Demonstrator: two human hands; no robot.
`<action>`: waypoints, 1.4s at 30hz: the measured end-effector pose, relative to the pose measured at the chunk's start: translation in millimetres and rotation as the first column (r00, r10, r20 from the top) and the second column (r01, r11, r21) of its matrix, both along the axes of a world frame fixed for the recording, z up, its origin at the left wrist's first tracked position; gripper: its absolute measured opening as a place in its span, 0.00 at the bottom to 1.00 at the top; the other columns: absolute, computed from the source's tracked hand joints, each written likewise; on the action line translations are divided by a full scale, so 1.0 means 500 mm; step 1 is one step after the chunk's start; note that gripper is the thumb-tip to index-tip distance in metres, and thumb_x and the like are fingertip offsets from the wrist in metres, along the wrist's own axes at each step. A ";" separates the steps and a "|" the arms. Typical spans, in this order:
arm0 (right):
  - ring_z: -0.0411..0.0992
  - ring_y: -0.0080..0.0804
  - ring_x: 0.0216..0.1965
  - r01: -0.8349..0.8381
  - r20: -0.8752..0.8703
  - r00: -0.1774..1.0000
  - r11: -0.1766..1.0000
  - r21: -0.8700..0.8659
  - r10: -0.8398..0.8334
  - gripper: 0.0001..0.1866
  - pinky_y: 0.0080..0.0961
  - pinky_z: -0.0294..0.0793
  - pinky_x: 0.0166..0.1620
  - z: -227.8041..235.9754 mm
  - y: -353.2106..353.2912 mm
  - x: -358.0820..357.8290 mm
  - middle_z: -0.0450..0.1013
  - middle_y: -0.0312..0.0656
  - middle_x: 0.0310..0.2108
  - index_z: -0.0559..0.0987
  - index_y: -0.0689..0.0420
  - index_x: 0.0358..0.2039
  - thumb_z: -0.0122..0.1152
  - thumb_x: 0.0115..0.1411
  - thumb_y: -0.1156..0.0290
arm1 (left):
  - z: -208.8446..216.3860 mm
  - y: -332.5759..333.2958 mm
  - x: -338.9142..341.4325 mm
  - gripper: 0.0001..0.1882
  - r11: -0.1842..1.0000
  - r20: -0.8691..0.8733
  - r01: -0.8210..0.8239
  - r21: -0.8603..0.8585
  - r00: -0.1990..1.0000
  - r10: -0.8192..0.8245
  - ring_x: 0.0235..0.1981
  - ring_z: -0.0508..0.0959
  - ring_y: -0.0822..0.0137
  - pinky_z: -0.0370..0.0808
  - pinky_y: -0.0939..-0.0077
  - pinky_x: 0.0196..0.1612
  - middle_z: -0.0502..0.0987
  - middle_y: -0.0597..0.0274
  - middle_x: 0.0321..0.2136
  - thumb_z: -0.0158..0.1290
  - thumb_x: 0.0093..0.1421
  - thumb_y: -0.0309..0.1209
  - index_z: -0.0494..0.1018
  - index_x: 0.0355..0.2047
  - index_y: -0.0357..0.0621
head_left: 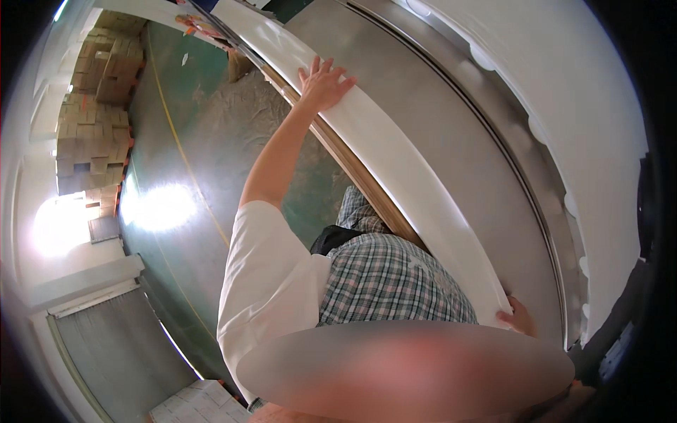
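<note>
A long, smooth white strip (395, 148) runs from the far left to the near right along the front of a grey flat surface (437, 127). My left hand (326, 84) lies on its far part with the fingers spread. At the near right end, my right hand (520, 317) is closed at the strip's edge; the fingers show only in part. Along the strip's left side is a brown wood-coloured edge (367, 183). My checked clothing (395, 275) is close against that edge.
A dark rail (493, 120) crosses the grey surface, with a white scalloped-edged body (564, 92) beyond it. On the left, stacked cartons (95, 134) stand by the wall on a green floor (190, 127) with a yellow line. A grey roller shutter (120, 345) is lower left.
</note>
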State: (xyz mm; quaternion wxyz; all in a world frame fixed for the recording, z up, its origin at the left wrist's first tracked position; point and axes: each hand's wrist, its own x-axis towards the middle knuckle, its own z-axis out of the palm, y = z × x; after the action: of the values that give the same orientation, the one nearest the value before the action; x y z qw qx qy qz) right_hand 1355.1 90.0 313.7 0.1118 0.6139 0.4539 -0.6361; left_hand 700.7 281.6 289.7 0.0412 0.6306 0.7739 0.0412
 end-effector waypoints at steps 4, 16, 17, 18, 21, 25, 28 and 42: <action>0.71 0.32 0.33 0.112 0.050 0.992 0.994 0.010 -0.112 0.33 0.26 0.71 0.37 0.028 0.019 -0.066 0.72 0.43 0.32 0.68 0.64 0.45 0.69 0.40 0.63 | 0.001 -0.037 -0.007 0.25 0.936 0.092 0.161 0.314 0.976 -0.198 0.61 0.47 0.54 0.41 0.41 0.57 0.55 0.56 0.57 0.46 0.53 0.52 0.68 0.48 0.56; 0.69 0.22 0.27 -0.111 -0.034 0.987 0.823 0.557 0.156 0.23 0.21 0.69 0.29 -0.053 0.206 -0.442 0.72 0.41 0.25 0.73 0.65 0.35 0.61 0.49 0.57 | -0.013 -0.130 0.024 0.19 0.824 0.107 0.203 0.529 0.947 -0.302 0.56 0.61 0.56 0.44 0.47 0.58 0.67 0.57 0.50 0.50 0.51 0.43 0.71 0.42 0.51; 0.69 0.22 0.27 -0.113 -0.036 0.986 0.821 0.559 0.160 0.23 0.21 0.69 0.29 -0.040 0.220 -0.483 0.72 0.41 0.25 0.73 0.65 0.35 0.61 0.49 0.57 | -0.014 -0.131 0.022 0.19 0.824 0.103 0.206 0.527 0.947 -0.303 0.56 0.61 0.56 0.45 0.47 0.58 0.67 0.57 0.50 0.50 0.51 0.43 0.71 0.42 0.51; 0.70 0.23 0.25 -0.086 -0.064 0.989 0.862 0.500 0.136 0.23 0.21 0.69 0.27 -0.021 0.235 -0.531 0.72 0.42 0.24 0.73 0.65 0.35 0.60 0.49 0.55 | -0.017 -0.132 0.018 0.18 0.826 0.096 0.208 0.523 0.949 -0.300 0.55 0.61 0.57 0.45 0.48 0.58 0.67 0.57 0.49 0.50 0.51 0.42 0.71 0.41 0.51; 0.70 0.26 0.21 -0.058 -0.112 0.986 0.878 0.476 0.125 0.26 0.22 0.70 0.22 -0.006 0.274 -0.628 0.72 0.43 0.23 0.73 0.65 0.34 0.60 0.48 0.52 | -0.023 -0.132 0.010 0.18 0.814 0.114 0.189 0.550 0.948 -0.297 0.54 0.63 0.57 0.46 0.48 0.58 0.69 0.57 0.47 0.51 0.49 0.44 0.73 0.39 0.52; 0.71 0.29 0.19 -0.066 -0.108 0.984 0.859 0.508 0.139 0.28 0.22 0.70 0.18 -0.011 0.327 -0.722 0.72 0.44 0.21 0.73 0.65 0.35 0.60 0.47 0.50 | -0.013 -0.132 0.012 0.17 0.804 0.133 0.236 0.545 0.923 -0.360 0.53 0.64 0.57 0.49 0.48 0.58 0.69 0.56 0.47 0.53 0.49 0.42 0.73 0.38 0.51; 0.71 0.29 0.19 -0.087 -0.122 0.977 0.850 0.519 0.175 0.29 0.23 0.71 0.18 -0.012 0.370 -0.807 0.72 0.45 0.21 0.72 0.66 0.35 0.60 0.48 0.49 | 0.014 -0.141 -0.011 0.18 0.800 0.140 0.301 0.519 0.894 -0.427 0.53 0.64 0.55 0.53 0.50 0.57 0.68 0.53 0.47 0.54 0.48 0.40 0.73 0.39 0.49; 0.73 0.31 0.19 -0.070 -0.122 0.979 0.838 0.541 0.161 0.31 0.25 0.71 0.20 -0.012 0.452 -1.065 0.73 0.47 0.22 0.72 0.66 0.36 0.58 0.48 0.46 | 0.034 -0.055 -0.220 0.23 0.781 0.247 0.415 0.466 0.787 -0.566 0.54 0.60 0.46 0.56 0.55 0.57 0.64 0.46 0.49 0.54 0.49 0.43 0.69 0.43 0.43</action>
State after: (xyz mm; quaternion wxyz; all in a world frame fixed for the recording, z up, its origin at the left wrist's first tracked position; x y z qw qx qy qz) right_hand 822.8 316.1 307.5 -0.0626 0.5380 0.6568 -0.5247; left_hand 590.5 254.0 306.7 0.0719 0.7884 0.5321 0.3001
